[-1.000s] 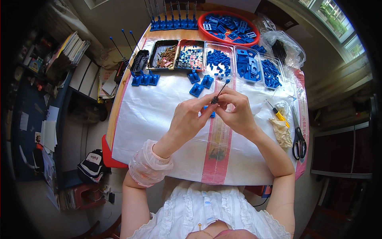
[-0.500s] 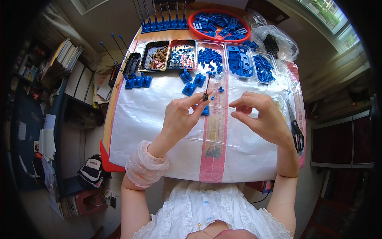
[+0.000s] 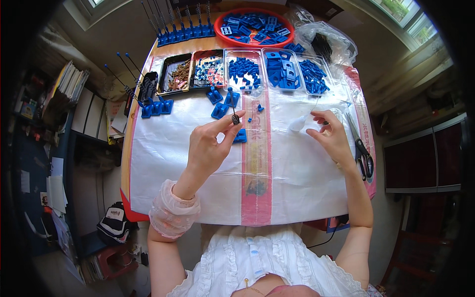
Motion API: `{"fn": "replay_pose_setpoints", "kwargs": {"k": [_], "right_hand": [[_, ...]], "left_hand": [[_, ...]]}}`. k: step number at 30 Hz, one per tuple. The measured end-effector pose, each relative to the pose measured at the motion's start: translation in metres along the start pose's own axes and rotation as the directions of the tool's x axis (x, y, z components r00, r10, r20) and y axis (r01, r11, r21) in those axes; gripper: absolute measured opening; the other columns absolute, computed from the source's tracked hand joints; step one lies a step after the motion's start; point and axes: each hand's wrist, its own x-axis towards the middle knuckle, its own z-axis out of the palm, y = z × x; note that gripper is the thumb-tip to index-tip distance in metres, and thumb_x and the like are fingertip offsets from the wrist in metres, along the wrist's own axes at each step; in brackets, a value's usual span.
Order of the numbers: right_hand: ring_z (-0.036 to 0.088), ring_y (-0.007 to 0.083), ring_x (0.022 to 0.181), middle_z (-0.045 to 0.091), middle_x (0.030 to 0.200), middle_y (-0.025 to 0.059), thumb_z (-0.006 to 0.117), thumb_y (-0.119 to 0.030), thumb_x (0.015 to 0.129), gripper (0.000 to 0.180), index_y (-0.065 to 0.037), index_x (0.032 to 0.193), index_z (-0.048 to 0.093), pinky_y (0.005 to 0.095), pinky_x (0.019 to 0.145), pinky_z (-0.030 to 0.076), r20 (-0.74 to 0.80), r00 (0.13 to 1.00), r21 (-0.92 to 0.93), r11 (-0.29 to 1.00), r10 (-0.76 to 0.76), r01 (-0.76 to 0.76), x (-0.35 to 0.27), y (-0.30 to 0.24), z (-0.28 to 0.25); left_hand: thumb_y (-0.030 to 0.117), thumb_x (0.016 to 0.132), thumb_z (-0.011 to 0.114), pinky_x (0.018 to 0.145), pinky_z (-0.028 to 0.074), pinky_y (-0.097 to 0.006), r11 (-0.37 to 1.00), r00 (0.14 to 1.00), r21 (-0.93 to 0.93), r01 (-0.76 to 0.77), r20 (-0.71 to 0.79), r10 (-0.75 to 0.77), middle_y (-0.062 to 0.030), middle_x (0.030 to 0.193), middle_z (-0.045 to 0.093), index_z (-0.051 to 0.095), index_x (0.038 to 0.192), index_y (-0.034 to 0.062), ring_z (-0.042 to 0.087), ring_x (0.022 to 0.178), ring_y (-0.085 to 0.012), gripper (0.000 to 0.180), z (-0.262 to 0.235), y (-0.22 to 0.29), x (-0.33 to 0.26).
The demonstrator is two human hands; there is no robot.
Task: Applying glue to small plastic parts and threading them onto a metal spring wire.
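Between the thumb and forefinger of my left hand (image 3: 212, 144) is a black spring wire (image 3: 235, 118), coiled at the bottom, with a straight stem rising to a blue tip. Just beyond that pinch lies a blue plastic base (image 3: 240, 135), partly hidden by my fingers. My right hand (image 3: 328, 136) is open, its thumb and forefinger apart. Closest to those fingertips is a small white bottle (image 3: 297, 123) with a pointed nozzle, lying on the sheet. Several blue bases (image 3: 220, 110) sit past my left hand, and tiny blue pieces (image 3: 260, 107) are scattered between the hands.
A row of trays crosses the far side: brass-coloured screws (image 3: 178, 75), small metal and blue parts (image 3: 208, 69), blue pieces (image 3: 244, 69). Behind stand a red basin (image 3: 217, 37) and finished-looking spring stands (image 3: 185, 33). Black-handled scissors (image 3: 365, 157) lie at the right edge.
My right hand has moved right, away from the left hand, and the white bottle now shows beside it. My left hand keeps the spring wire. The whole view has shifted slightly.
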Motion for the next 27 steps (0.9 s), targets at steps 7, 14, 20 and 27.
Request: {"fn": "replay_pose_setpoints", "kwargs": {"k": [7, 14, 20, 27], "right_hand": [[0.059, 0.0288, 0.108, 0.063, 0.108, 0.0115, 0.086, -0.016, 0.077, 0.036, -0.002, 0.105, 0.068, 0.0385, 0.091, 0.05, 0.001, 0.991, -0.16, 0.978, -0.132, 0.131, 0.006, 0.005, 0.025], [0.06, 0.0266, 0.104, 0.064, 0.103, 0.0092, 0.082, -0.014, 0.083, 0.026, -0.005, 0.103, 0.068, 0.036, 0.085, 0.052, -0.02, 0.984, -0.146, 0.974, -0.176, 0.172, 0.006, 0.015, 0.034], [0.065, 0.018, 0.093, 0.065, 0.1, 0.0088, 0.078, -0.014, 0.09, 0.023, -0.003, 0.105, 0.063, 0.0322, 0.082, 0.054, 0.069, 0.997, 0.076, 0.997, -0.019, 0.013, 0.006, -0.007, 0.03], [0.069, 0.0128, 0.097, 0.07, 0.104, 0.0058, 0.08, -0.01, 0.09, 0.024, -0.003, 0.106, 0.063, 0.0288, 0.09, 0.056, 0.105, 0.994, 0.271, 0.963, -0.026, -0.004, 0.004, -0.016, 0.015]], "left_hand": [[0.011, 0.099, 0.069, 0.044, 0.028, -0.021, 1.0, 0.999, 0.006, 0.002, -0.034, -0.002, -0.0046, 0.091, 0.081, 0.075, 0.126, 0.0104, 0.064, 0.061, -0.0026, 0.028, 0.004, 0.0, 0.0], [0.012, 0.097, 0.072, 0.045, 0.021, -0.027, 0.999, 0.998, -0.051, 0.013, -0.056, -0.016, -0.0012, 0.073, 0.072, 0.077, 0.122, 0.0123, 0.036, 0.05, -0.0024, 0.025, 0.012, -0.001, 0.002], [0.012, 0.097, 0.072, 0.045, 0.025, -0.024, 0.999, 0.998, -0.041, 0.001, -0.056, -0.003, -0.0039, 0.096, 0.08, 0.079, 0.116, 0.0086, 0.042, 0.052, -0.0022, 0.02, 0.014, -0.007, 0.001], [0.011, 0.095, 0.074, 0.045, 0.026, -0.026, 0.999, 0.995, -0.014, -0.037, -0.092, 0.035, -0.0056, 0.093, 0.079, 0.079, 0.115, 0.0085, 0.041, 0.052, -0.004, 0.021, 0.012, -0.008, 0.0]]}}
